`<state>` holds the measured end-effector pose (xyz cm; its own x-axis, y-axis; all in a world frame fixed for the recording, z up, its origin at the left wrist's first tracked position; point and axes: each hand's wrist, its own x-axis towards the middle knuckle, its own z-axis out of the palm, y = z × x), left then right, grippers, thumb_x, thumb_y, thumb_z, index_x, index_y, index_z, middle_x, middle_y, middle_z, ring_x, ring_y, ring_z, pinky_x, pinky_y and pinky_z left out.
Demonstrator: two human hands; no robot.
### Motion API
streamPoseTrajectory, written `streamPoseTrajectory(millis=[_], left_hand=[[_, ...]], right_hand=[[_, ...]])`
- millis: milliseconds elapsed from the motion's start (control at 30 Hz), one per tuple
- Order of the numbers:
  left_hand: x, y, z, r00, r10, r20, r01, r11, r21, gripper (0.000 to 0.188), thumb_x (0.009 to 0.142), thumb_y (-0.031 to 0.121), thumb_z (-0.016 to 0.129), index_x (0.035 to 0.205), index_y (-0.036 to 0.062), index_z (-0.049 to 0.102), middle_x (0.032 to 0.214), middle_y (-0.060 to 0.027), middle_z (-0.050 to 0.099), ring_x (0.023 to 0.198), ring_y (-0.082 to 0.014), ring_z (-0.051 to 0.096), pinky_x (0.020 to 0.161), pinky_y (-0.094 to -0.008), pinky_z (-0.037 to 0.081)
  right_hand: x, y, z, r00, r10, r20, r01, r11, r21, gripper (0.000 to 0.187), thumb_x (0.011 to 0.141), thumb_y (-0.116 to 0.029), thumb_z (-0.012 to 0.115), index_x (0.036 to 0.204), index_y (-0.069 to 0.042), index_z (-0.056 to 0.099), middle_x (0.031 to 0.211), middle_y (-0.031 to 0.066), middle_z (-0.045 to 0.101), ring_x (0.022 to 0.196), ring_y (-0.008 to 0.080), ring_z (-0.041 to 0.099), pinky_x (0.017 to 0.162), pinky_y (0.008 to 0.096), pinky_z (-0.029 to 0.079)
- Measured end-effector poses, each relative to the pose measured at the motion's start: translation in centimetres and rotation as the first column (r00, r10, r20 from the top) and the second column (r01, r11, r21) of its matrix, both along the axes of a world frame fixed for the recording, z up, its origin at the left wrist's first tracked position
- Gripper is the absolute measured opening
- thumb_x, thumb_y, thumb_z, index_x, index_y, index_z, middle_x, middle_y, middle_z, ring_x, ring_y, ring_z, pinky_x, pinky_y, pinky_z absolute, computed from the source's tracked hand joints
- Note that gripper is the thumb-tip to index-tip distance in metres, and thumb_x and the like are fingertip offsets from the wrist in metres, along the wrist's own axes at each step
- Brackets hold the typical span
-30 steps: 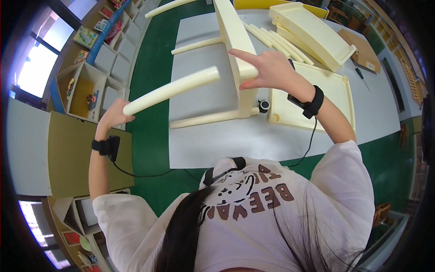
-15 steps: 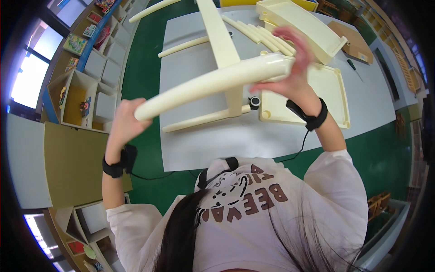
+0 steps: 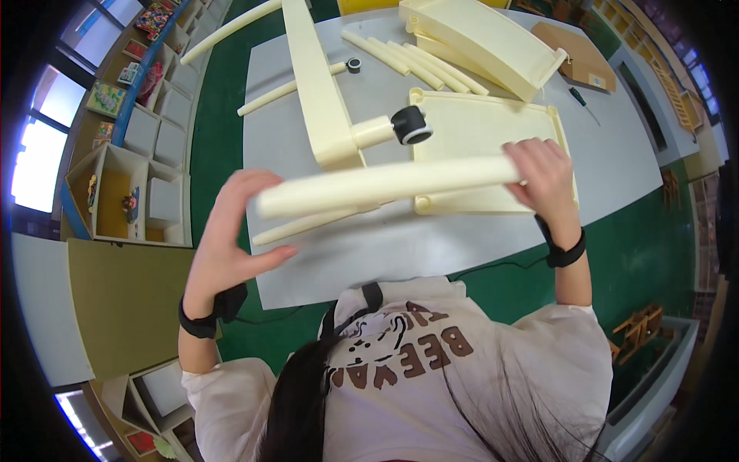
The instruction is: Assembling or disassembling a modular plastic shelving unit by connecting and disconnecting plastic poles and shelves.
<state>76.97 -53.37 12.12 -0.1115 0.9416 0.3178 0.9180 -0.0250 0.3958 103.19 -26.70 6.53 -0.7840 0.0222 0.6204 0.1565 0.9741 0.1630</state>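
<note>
A cream pole [image 3: 385,183] is held level above the near part of the table. Its right end is gripped by my right hand [image 3: 543,171], fingers wrapped around it. My left hand [image 3: 235,231] is open beside the pole's left end, thumb and fingers spread apart. Just beyond the pole, a cream panel [image 3: 312,85] stands on edge, with poles [image 3: 281,96] extending to its left. A black-and-white caster [image 3: 413,125] sits on a short tube at its near upper corner, and a smaller caster [image 3: 354,65] shows farther back. The held pole hides the panel's lower near corner.
On the grey-white table [image 3: 369,258] lie a shallow cream tray [image 3: 493,123], several loose cream poles [image 3: 427,65], another upturned cream tray [image 3: 493,42], a cardboard piece [image 3: 573,54] and a screwdriver [image 3: 579,98]. Shelves [image 3: 127,192] stand at the left.
My right hand, open before, has closed around the pole's right end. My left hand has let go of the other end and spread. The pole has come nearer to me, uncovering the caster.
</note>
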Motion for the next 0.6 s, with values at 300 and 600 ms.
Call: streamPoseTrajectory(millis=[300, 600], left_hand=[[-8.6, -3.9, -13.8, 0.834, 0.441, 0.330, -0.379, 0.894, -0.238, 0.045, 0.063, 0.009, 0.066, 0.104, 0.0046, 0.047, 0.097, -0.0065, 0.050, 0.089, -0.0195, 0.048, 0.080, -0.0297, 0.039], [-6.4, -2.3, -26.9, 0.961, 0.255, -0.106, -0.275, 0.845, -0.459, 0.058, 0.054, 0.022, 0.070, 0.106, 0.0092, 0.049, 0.097, -0.0107, 0.051, 0.094, -0.0305, 0.046, 0.080, -0.0369, 0.038]], right_hand=[[-0.9, 12.7, -9.6, 0.900, -0.363, 0.242, 0.426, 0.616, -0.662, 0.041, 0.078, -0.036, 0.055, 0.097, -0.001, 0.047, 0.066, 0.0180, 0.055, 0.061, 0.0332, 0.054, 0.054, 0.0388, 0.041], [-12.0, 20.8, -18.6, 0.863, -0.190, 0.469, 0.462, 0.673, -0.577, 0.034, 0.077, -0.026, 0.050, 0.096, 0.000, 0.040, 0.081, 0.0221, 0.056, 0.079, 0.0354, 0.054, 0.067, 0.0430, 0.043]])
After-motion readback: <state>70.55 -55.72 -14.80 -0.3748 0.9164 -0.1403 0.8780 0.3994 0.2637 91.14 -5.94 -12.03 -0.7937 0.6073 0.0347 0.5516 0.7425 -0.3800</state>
